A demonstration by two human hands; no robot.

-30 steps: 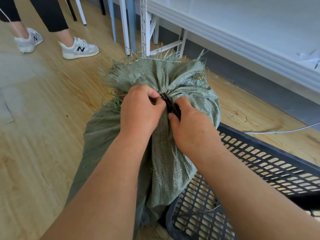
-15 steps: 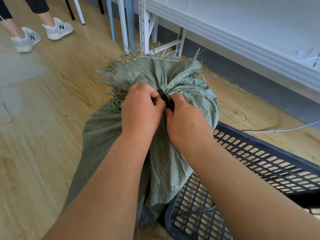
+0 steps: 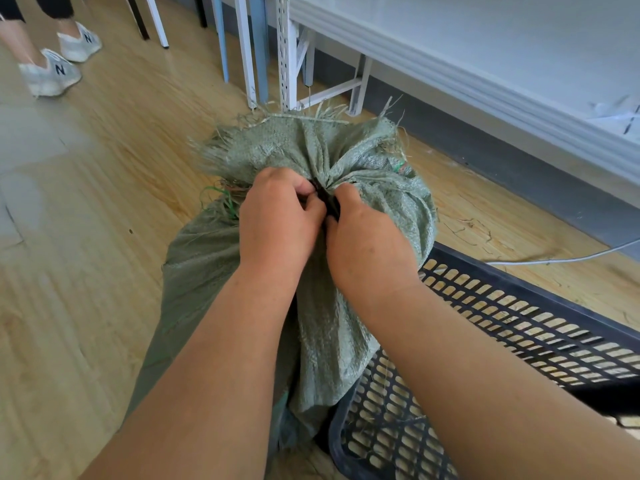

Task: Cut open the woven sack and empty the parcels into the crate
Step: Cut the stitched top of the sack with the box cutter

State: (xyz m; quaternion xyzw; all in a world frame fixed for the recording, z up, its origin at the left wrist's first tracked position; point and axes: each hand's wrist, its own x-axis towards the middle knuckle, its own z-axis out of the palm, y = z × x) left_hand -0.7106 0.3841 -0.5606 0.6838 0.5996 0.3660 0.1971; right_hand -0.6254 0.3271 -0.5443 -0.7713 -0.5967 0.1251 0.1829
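Green woven sack standing on wood floor, neck bunched tight, frayed top fanning out toward 12 o'clock. Left hand grip clenched on gathered neck. Right hand right beside it, fingers curled round small black tool, can't tell what kind tbh. Sack bottom leaning against black mesh crate at 4 o'clock. White cable on floor at 3. Somebody's sneakers at 10 o'clock.

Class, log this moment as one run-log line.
stage: opening sack | hands: left, right at tied neck | sack: closed | crate: no parcels visible
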